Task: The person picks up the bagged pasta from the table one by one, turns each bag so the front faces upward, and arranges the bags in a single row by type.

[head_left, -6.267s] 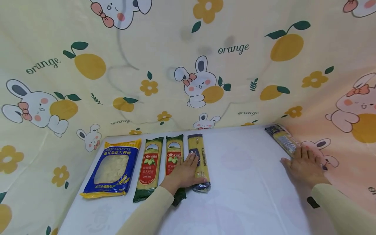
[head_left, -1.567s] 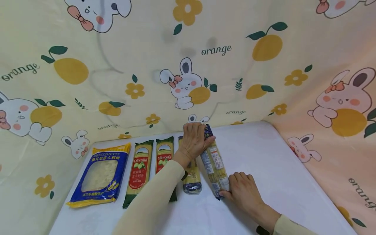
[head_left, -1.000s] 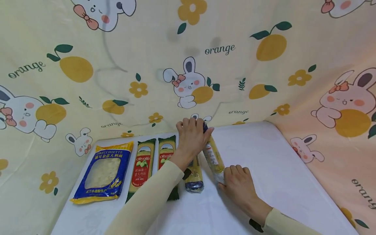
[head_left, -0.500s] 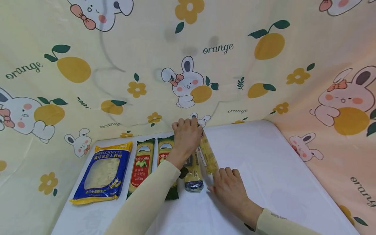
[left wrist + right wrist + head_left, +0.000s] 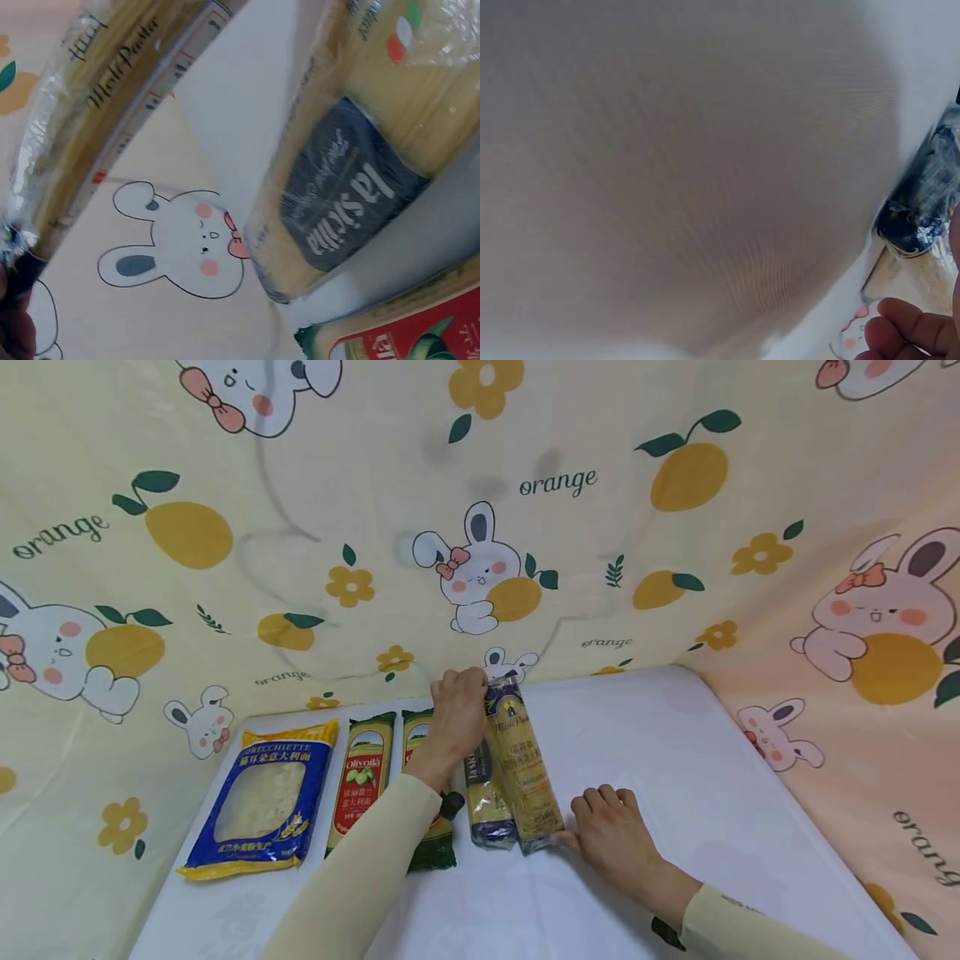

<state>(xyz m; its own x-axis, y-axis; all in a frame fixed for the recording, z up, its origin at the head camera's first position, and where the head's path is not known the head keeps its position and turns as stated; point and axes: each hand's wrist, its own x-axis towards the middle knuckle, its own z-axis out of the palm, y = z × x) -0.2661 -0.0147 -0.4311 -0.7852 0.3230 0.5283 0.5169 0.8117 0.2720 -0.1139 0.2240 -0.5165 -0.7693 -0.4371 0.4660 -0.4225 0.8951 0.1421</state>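
Observation:
My left hand (image 5: 459,714) grips the dark blue top end of a clear pack of spaghetti (image 5: 522,764). In the left wrist view this pack of spaghetti (image 5: 112,97) slants across the upper left, its label reading Moli Pasta, with fingers at its dark end. The thumb of my right hand (image 5: 618,839) touches the pack's lower right corner; its other fingers are loosely bent and apart from the pack. Partly under the left wrist lies another spaghetti pack (image 5: 491,810) with a dark la Sicilia label, which the held pack overlaps in the head view.
Left of these lie two green-and-red Olivoilà pasta packs (image 5: 363,777), one mostly behind my left forearm. A blue-and-yellow orecchiette bag (image 5: 258,802) is farthest left. All rest on a white table (image 5: 637,735), with a patterned cloth (image 5: 390,468) rising behind and at the sides.
The pack came from the far right corner to beside the others. Between both hands it was turned over, from its printed back to its front. The right hand has since shifted slightly right.

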